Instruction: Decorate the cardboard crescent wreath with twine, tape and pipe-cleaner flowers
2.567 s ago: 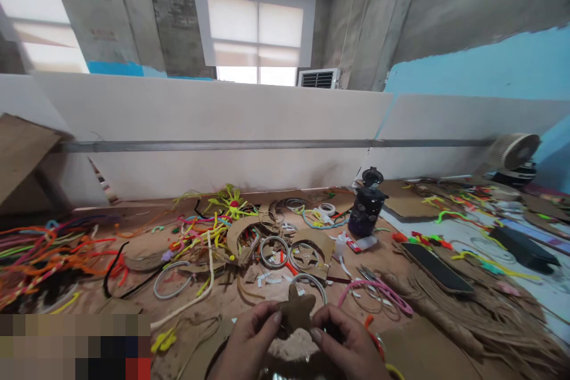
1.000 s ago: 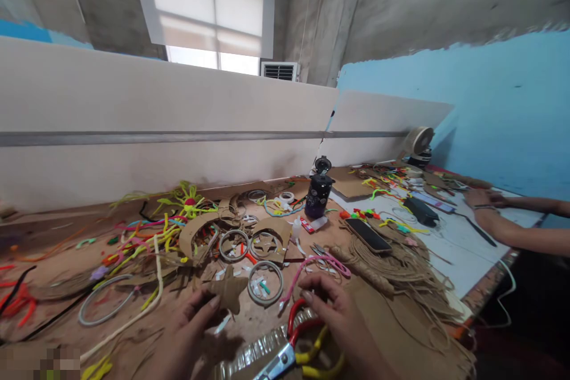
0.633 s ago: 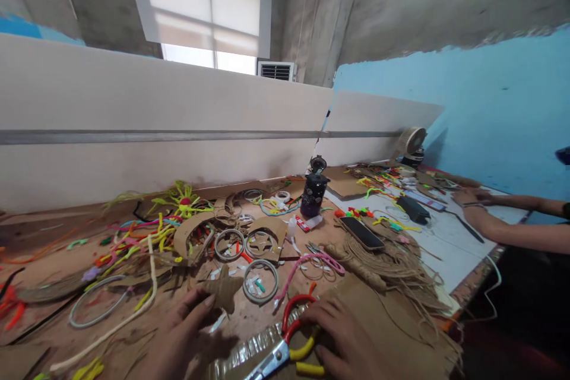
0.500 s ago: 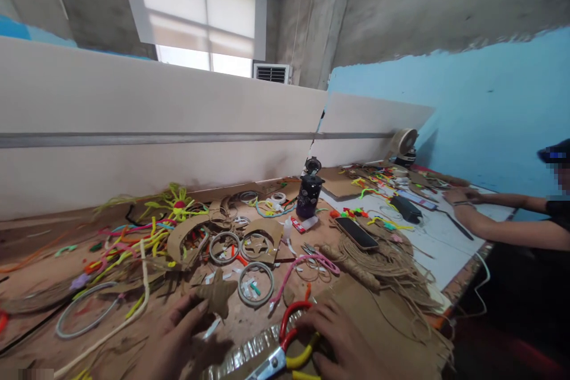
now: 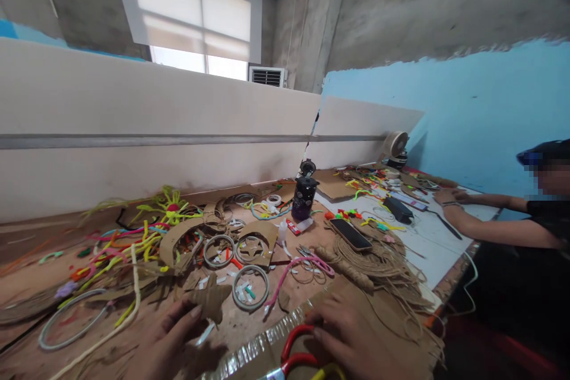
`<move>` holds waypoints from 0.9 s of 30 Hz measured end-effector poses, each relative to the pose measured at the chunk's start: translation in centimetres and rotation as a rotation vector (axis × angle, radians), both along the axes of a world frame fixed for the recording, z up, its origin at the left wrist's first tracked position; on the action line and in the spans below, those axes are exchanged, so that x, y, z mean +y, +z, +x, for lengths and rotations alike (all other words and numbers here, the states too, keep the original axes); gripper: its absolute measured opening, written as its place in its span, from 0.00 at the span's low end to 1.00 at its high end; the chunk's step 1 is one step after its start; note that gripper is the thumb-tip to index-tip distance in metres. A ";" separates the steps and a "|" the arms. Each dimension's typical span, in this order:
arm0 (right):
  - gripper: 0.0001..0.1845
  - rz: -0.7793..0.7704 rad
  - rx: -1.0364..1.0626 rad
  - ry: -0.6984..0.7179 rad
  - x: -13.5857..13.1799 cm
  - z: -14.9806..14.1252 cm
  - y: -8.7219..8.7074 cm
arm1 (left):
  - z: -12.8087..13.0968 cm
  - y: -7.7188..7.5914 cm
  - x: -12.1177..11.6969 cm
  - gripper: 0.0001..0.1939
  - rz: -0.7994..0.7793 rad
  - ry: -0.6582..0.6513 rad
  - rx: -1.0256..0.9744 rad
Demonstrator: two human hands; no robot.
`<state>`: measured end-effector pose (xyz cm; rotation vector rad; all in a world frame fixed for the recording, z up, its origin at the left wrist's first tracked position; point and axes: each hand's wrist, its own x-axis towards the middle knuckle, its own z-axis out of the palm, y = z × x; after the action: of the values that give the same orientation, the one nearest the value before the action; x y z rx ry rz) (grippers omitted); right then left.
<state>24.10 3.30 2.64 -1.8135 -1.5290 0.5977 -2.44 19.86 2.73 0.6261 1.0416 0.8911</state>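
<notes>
My left hand (image 5: 171, 332) is closed around one side of a brown star (image 5: 211, 298), which looks covered in twine or cardboard. Its points stick out past my fingertips, over the messy tabletop. At the bottom centre, scissors (image 5: 299, 345) with red and yellow handles lie on a cardboard sheet (image 5: 383, 323); their blades run out of the frame. My right hand (image 5: 345, 332) rests by the handles with its fingers apart, the fingertips at or just over the red loop. A strip of shiny clear tape (image 5: 262, 341) runs along the cardboard edge beneath.
Ahead lie tape-roll rings (image 5: 250, 288), a pink cord (image 5: 296, 270), coiled twine (image 5: 383, 258) with a phone (image 5: 350, 234) on it, and a dark bottle (image 5: 304, 197). Colourful pipe cleaners (image 5: 146, 237) heap at left. Another person's arms (image 5: 485, 222) reach over the table at right.
The scissors have slid down toward the frame's bottom edge, and my right hand has drawn slightly off their handles. My left hand keeps the star in about the same place.
</notes>
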 end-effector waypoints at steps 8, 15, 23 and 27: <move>0.14 0.009 -0.080 0.038 1.7 0.9 -1.6 | 0.2 1.2 -0.8 0.21 0.047 -0.003 0.004; 0.09 -0.009 -0.049 -0.003 2.2 1.8 -1.5 | -0.2 1.0 -0.6 0.21 0.098 -0.019 0.005; 0.07 -0.090 -0.146 -0.015 1.5 3.2 -2.6 | 0.0 1.9 -1.1 0.21 0.071 -0.006 -0.019; 0.07 -0.047 -0.206 -0.116 1.6 3.4 -3.8 | 0.0 2.0 -1.3 0.22 0.066 0.021 0.002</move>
<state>27.47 4.94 -1.11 -2.0360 -1.5402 0.4045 -2.48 18.51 4.69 0.6724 1.0251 0.9466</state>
